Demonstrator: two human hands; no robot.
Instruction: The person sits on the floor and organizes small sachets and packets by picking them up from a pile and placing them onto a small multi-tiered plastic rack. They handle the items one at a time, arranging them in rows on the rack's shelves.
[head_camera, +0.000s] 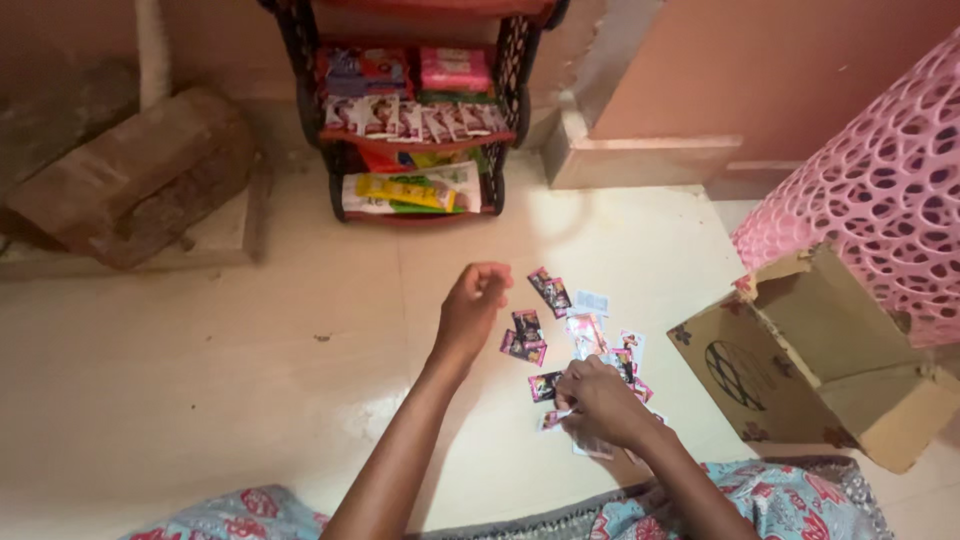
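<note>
Down in the lower middle of the frame, a bunch of small pink and black sachets (560, 335) lie scattered on the pale floor (200, 380). The left hand (472, 305) hovers just left of the pile, near the centre of the frame, with its fingers curled in loosely; I can't tell if there's anything pinched inside. The right hand (600, 400) is lower and to the right, resting right on the sachets, fingers bent down over a few of them and touching them (whether it actually has a grip on one is hard to say, the knuckles hide it).

Top centre there's a small dark rack with red shelves (415, 120) stuffed with packets, pink and striped ones up top and yellow-green ones on the bottom shelf. At the right edge an open cardboard box (810, 360) sits tipped on its side, mouth facing up-left, near the sachets but not touching them. Behind it, in the upper right, is a pink basket with a lattice wall (880, 190). Upper left has a block of reddish wood (130, 180) lying on a raised ledge. Along the bottom edge you can see blue floral cloth (780, 500) over the person's knees.
</note>
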